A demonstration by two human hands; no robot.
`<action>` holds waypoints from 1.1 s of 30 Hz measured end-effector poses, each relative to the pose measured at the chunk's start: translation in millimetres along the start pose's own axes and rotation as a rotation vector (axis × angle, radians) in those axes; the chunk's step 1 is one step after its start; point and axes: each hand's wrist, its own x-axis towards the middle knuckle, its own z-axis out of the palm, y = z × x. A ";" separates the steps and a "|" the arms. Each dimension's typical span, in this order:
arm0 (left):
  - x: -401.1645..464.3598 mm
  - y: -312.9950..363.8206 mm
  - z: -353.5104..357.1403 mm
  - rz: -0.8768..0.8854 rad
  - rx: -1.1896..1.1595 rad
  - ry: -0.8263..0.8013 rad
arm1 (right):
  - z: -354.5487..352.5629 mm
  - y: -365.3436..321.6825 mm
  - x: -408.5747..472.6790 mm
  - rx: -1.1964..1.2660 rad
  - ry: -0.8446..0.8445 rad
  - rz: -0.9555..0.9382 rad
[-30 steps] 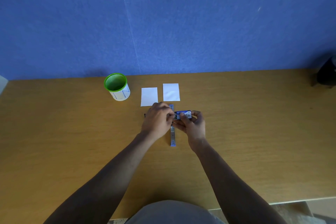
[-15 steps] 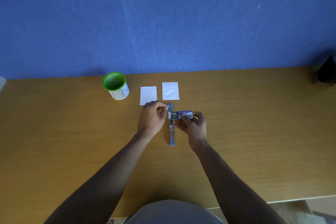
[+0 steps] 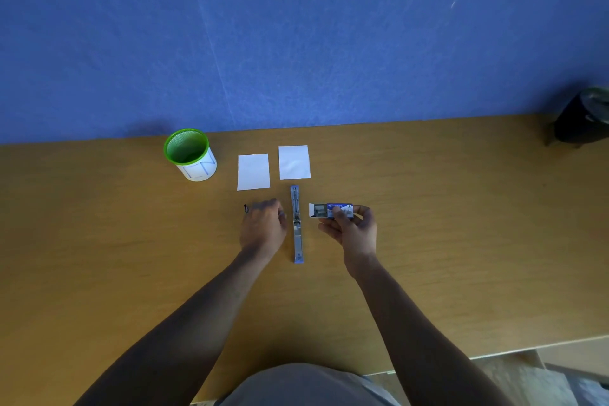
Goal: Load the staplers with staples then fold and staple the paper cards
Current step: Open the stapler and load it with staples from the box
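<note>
A blue stapler (image 3: 297, 224) lies opened out flat on the wooden table (image 3: 461, 224), between my hands. My right hand (image 3: 352, 231) grips a small blue-and-white staple box (image 3: 333, 210) with its open end facing left. My left hand (image 3: 263, 224) is blurred just left of the stapler, its fingers curled as in a pinch; the staples it pulled out are too small to make out. Two white paper cards (image 3: 253, 172) (image 3: 294, 162) lie flat behind the stapler. A small dark object (image 3: 246, 208) peeks out left of my left hand.
A green-rimmed white mesh cup (image 3: 191, 155) stands at the back left near the blue wall. A black object (image 3: 580, 119) sits at the table's far right edge. The table's front edge runs close to my body.
My hands have parted. The left hand drew a small light piece out of the box and moved left of the stapler; the right hand carried the box to the right.
</note>
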 end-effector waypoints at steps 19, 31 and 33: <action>11.0 -3.6 -23.5 0.029 -0.515 -0.180 | 14.9 1.5 4.6 0.016 -0.023 0.029; 10.6 19.1 -22.6 -0.295 -0.902 -0.235 | 14.7 -0.6 1.3 -0.120 -0.169 0.014; 9.7 21.3 -24.3 -0.306 -0.934 -0.251 | 15.0 0.5 1.0 -0.159 -0.219 -0.007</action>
